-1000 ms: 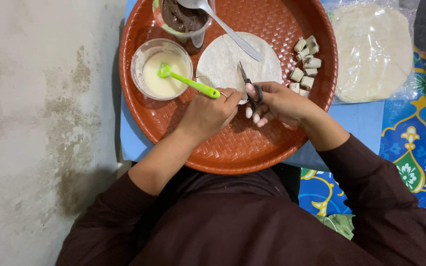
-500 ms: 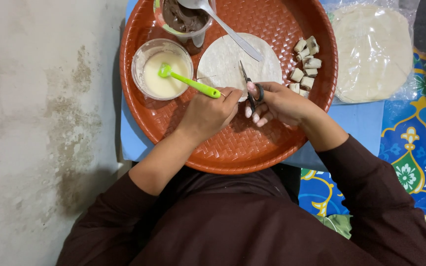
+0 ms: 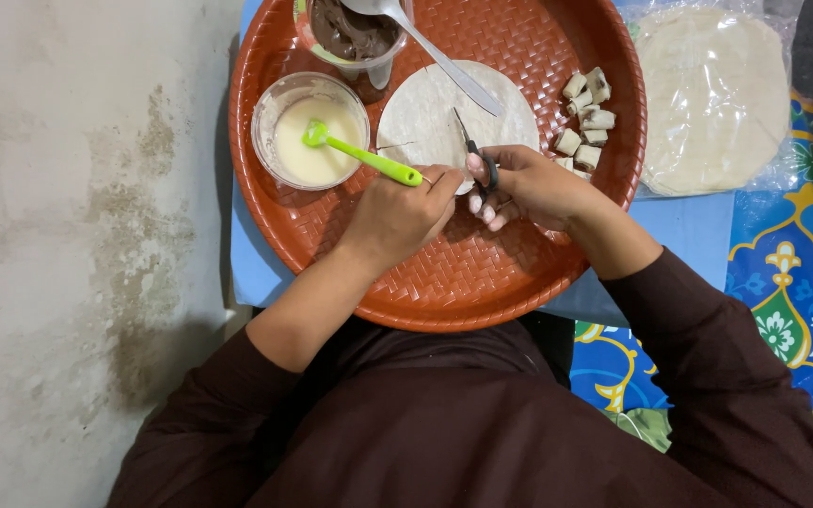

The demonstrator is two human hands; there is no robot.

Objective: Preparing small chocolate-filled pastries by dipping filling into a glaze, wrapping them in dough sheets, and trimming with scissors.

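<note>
Head view. Right hand (image 3: pixel 534 183): fingers through scissors (image 3: pixel 474 155), blades over the wrapper (image 3: pixel 444 122), as half a second ago. Left hand (image 3: pixel 406 212): fingers curled, pinching the wrapper's near edge; unmoved. Wrapper flat on red tray (image 3: pixel 444 282), beside bowl (image 3: pixel 310 132) with green brush (image 3: pixel 359 152). Rolled pieces (image 3: pixel 587 118) unchanged.

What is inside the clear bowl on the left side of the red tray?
The clear bowl holds a pale yellow creamy liquid and the head of a green brush. The liquid covers the bowl's bottom.
</note>
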